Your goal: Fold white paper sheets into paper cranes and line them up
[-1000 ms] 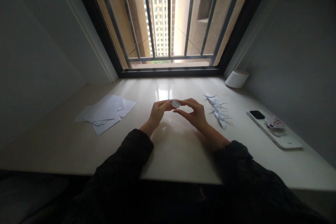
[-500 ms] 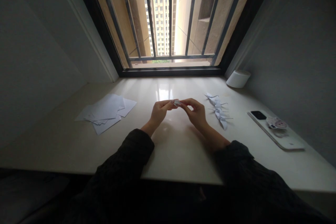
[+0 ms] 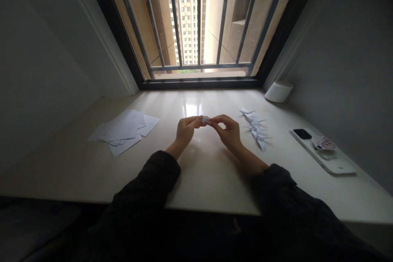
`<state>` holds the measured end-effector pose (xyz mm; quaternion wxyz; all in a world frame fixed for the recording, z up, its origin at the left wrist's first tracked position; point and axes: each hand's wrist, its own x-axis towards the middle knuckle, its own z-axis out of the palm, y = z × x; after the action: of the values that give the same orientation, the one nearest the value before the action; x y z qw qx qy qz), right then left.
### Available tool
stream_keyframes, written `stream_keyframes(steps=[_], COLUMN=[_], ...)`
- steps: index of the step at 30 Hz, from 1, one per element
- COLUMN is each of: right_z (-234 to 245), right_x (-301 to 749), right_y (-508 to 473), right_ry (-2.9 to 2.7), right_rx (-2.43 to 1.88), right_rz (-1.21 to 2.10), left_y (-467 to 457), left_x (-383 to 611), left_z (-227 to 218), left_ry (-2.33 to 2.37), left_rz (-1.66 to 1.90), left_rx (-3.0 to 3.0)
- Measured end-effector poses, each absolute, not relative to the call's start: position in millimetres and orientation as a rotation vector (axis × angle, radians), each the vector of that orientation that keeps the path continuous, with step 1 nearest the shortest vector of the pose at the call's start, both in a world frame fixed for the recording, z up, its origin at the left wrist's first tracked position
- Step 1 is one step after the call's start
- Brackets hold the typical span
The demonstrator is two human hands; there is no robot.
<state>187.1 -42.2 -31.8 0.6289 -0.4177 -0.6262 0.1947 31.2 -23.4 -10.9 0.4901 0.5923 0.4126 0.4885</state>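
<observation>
My left hand (image 3: 185,129) and my right hand (image 3: 229,131) meet above the middle of a pale desk (image 3: 202,172). Both pinch a small folded piece of white paper (image 3: 205,120) between their fingertips, just above the desk top. Most of the paper is hidden by the fingers. Dark sleeves cover both forearms.
A loose stack of white paper sheets (image 3: 124,131) lies at the left. Several folded paper cranes (image 3: 254,129) lie to the right of my right hand. A white phone (image 3: 321,155) with a round grip lies far right. A white cylinder (image 3: 278,91) stands by the barred window (image 3: 199,28).
The fingers of both hands have closed in tighter on the folded paper, so less of it shows. The hands stay in the same spot.
</observation>
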Motion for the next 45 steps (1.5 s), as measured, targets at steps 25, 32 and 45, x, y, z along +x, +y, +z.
stream_keyframes(steps=[25,32,45], right_z=[-43,-31,-42], right_x=[183,184,184], right_y=[-34,-43,-32], right_ry=[-1.341,-1.493,-1.126], right_rx=[-1.029,-1.046,-0.956], right_rz=[0.735,0.43,0.894], left_y=[-25,-21,-30], left_x=[36,28,31], left_z=[-20,-21,-19], left_ry=[1.016,1.098,1.085], left_rz=[1.304,1.291,1.186], left_rx=[1.493,1.767,1.923])
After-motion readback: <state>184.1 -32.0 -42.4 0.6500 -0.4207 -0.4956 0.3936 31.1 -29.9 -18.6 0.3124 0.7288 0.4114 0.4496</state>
